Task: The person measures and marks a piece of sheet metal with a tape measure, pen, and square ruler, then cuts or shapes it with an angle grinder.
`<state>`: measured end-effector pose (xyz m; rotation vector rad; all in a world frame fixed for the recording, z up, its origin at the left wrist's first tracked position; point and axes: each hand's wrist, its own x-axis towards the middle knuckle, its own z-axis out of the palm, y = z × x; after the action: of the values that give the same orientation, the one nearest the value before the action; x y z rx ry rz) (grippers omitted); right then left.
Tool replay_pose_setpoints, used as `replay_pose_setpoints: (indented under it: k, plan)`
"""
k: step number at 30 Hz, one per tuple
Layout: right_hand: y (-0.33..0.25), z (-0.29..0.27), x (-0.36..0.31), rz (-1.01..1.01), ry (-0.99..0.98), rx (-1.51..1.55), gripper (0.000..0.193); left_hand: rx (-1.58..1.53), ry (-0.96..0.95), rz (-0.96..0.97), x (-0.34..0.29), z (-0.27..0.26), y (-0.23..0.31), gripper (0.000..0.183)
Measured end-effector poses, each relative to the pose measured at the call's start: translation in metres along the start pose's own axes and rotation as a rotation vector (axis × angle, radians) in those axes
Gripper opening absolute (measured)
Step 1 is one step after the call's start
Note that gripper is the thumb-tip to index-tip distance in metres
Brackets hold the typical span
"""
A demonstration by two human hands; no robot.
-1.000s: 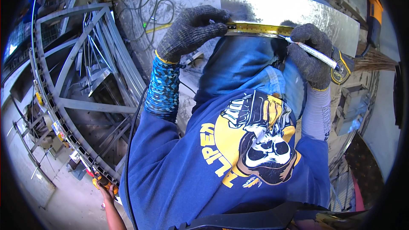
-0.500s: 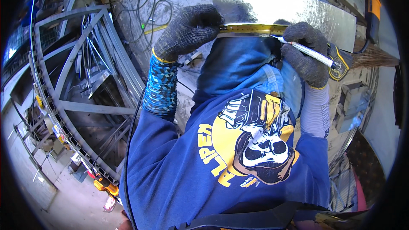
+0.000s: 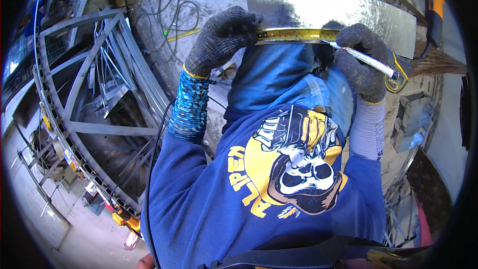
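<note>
A rectangular shiny metal sheet (image 3: 343,12) lies across my lap, over blue jeans. Along its near edge stretches the yellow blade of a tape measure (image 3: 298,35). My left hand (image 3: 224,40), in a dark knit glove, is closed on the blade's end at the sheet's left corner. My right hand (image 3: 366,82), gloved alike, pinches a white marker pen (image 3: 366,59), its tip pointing left at the near edge beside the blade. The black and yellow tape case (image 3: 398,73) shows past the right palm, which partly hides it.
A large curved metal frame (image 3: 114,128) with loose bars inside stands at the left. Black cables (image 3: 186,7) coil on the floor beyond my left hand. An orange and black power tool (image 3: 434,12) and a broom (image 3: 440,64) are at the right; a yellow-orange tool (image 3: 124,219) sits lower left.
My right hand and the pen have shifted slightly right along the sheet's edge. My left hand has moved a little right too. Both grips look the same.
</note>
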<state>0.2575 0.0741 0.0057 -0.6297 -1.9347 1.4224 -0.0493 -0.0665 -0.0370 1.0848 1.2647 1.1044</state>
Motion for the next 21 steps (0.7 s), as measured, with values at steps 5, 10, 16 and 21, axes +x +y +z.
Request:
replay_pose_setpoints:
  k: [5, 10, 16, 21]
  plan:
    - [-0.006, 0.001, -0.002, 0.034, -0.009, -0.009, 0.019, 0.204, 0.015, 0.107, 0.007, 0.002, 0.010, 0.034]
    - [-0.005, 0.002, -0.001, -0.005, 0.000, -0.071, 0.019, 0.803, 0.082, 0.272, 0.012, 0.011, 0.045, 0.030]
    - [0.004, 0.002, -0.002, -0.109, -0.016, -0.149, 0.025, 1.034, 0.091, 0.295, 0.016, 0.028, 0.068, 0.024]
    - [0.011, 0.004, -0.010, -0.219, 0.063, -0.227, 0.031, 1.212, 0.058, 0.327, 0.023, 0.038, 0.075, 0.023]
